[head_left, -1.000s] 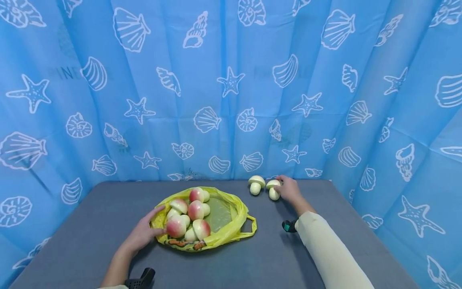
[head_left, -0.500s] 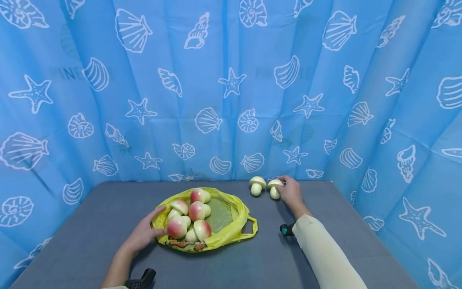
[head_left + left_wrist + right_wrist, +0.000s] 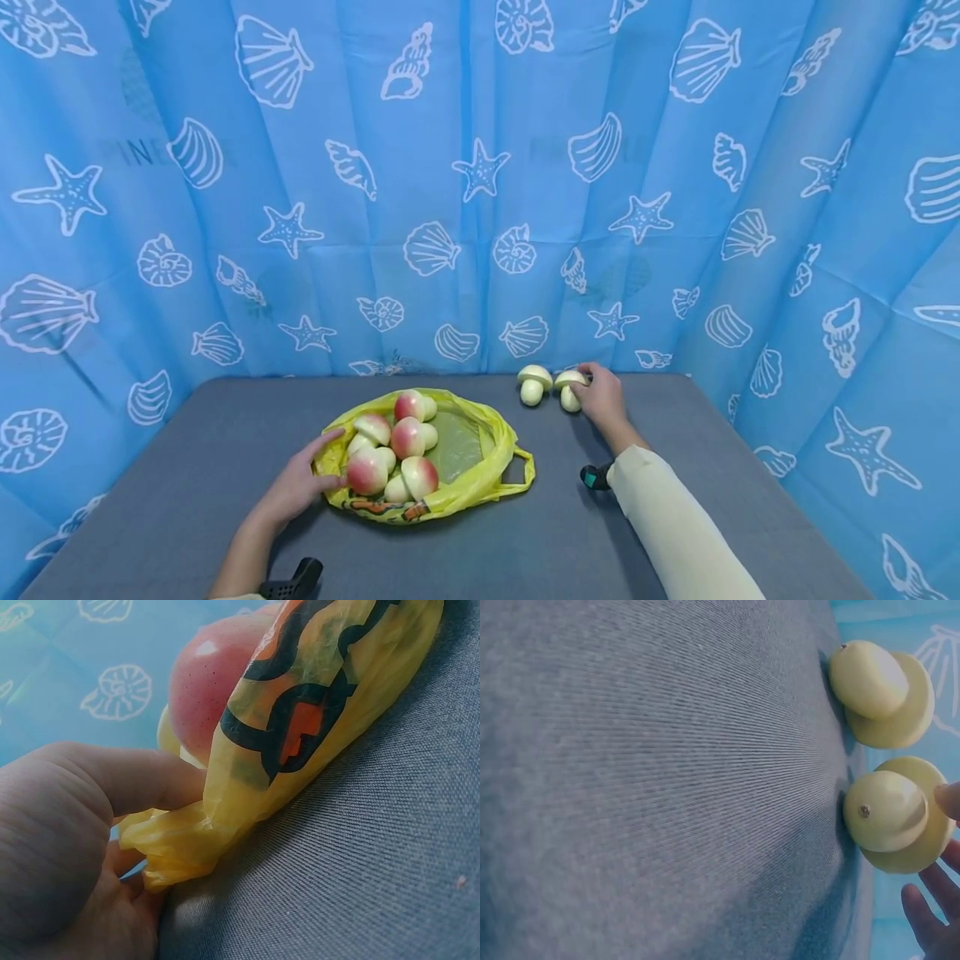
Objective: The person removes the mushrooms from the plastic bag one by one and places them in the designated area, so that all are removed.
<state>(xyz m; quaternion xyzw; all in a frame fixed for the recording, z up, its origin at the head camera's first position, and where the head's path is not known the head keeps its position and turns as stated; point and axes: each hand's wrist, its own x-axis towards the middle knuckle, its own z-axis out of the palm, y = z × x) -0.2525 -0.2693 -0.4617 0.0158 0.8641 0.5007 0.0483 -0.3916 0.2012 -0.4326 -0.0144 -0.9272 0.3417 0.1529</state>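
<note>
Holding bag, pale mushroom: hands | cropped in both wrist views

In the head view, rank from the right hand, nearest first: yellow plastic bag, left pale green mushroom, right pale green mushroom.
1. Right pale green mushroom: touched by the right hand.
2. Left pale green mushroom: just left of it.
3. Yellow plastic bag: farthest left, closer to the viewer.

Bright head view, dimmer wrist views

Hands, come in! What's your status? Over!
Left hand on yellow bag. Right hand holding pale mushroom. Second pale mushroom close beside it; nothing obvious in the way.
</note>
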